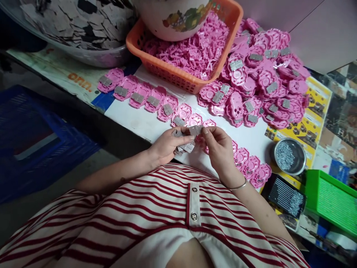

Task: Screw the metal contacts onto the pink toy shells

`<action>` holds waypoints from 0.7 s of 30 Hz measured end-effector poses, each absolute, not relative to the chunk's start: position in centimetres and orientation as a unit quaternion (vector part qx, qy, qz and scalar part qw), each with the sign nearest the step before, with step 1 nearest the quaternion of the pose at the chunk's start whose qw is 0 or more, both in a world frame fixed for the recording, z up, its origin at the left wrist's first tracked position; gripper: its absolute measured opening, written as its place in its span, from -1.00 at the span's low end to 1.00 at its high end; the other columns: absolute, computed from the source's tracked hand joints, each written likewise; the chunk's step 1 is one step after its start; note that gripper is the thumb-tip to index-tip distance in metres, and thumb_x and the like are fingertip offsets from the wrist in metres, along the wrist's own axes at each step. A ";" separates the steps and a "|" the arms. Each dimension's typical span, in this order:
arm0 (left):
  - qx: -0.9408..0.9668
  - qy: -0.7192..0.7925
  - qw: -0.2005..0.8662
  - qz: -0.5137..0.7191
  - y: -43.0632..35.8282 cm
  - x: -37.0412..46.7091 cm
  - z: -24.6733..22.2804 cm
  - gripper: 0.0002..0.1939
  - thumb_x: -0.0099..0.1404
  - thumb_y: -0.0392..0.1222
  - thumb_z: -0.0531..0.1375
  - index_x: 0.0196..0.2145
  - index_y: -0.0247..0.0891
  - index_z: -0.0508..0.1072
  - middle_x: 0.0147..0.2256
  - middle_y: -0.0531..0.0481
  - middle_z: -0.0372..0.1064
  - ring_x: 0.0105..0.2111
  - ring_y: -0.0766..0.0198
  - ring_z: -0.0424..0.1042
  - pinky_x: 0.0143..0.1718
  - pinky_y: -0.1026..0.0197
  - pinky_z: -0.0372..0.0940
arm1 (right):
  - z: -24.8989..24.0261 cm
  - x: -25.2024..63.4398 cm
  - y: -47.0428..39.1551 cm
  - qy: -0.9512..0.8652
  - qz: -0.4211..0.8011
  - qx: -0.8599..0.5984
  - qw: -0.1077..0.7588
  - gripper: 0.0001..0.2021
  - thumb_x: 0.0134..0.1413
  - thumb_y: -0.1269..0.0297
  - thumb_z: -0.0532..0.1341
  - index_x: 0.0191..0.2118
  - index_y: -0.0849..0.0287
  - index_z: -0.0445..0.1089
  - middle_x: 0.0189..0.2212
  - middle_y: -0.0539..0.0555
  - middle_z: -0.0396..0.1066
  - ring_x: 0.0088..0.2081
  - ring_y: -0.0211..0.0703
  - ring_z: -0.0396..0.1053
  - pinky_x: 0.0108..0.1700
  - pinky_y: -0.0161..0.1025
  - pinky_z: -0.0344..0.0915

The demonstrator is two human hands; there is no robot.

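Several flat grey plates (185, 147) are bunched in my left hand (166, 144), its fingers closed round them. My right hand (219, 147) pinches one grey plate (196, 130) at its right edge, touching the fingers of my left hand. Just beyond both hands, a row of pink plastic shells (182, 114) runs diagonally over a white sheet (125, 115). The shells at the left end of the row carry grey plates. Part of the row is hidden behind my hands.
An orange basket (173, 74) of small pink parts holds up a patterned bowl (178, 18). Pink shells (267, 82) are heaped at the back right. A metal bowl (290, 156) of screws, a black tray (287, 197) and a green tray (331, 197) stand at the right.
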State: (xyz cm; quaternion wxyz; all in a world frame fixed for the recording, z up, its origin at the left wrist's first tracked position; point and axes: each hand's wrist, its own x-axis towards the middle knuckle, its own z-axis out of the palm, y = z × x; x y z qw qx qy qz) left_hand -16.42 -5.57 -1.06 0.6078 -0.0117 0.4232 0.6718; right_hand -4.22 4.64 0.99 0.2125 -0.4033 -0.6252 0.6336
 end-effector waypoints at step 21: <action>0.037 0.459 0.608 0.647 -4.9 -15.0 -0.5 -0.55 -0.13 -0.19 0.54 -0.34 -0.35 0.46 -0.44 0.05 0.46 -0.42 0.30 0.46 -0.32 0.25 0.35 | 3.2 -1.3 7.0 -0.665 0.634 -0.350 0.181 -0.57 -0.06 -0.08 0.42 -0.31 0.19 0.39 -0.42 0.00 0.37 -0.42 -0.32 0.29 -0.38 -0.32 0.25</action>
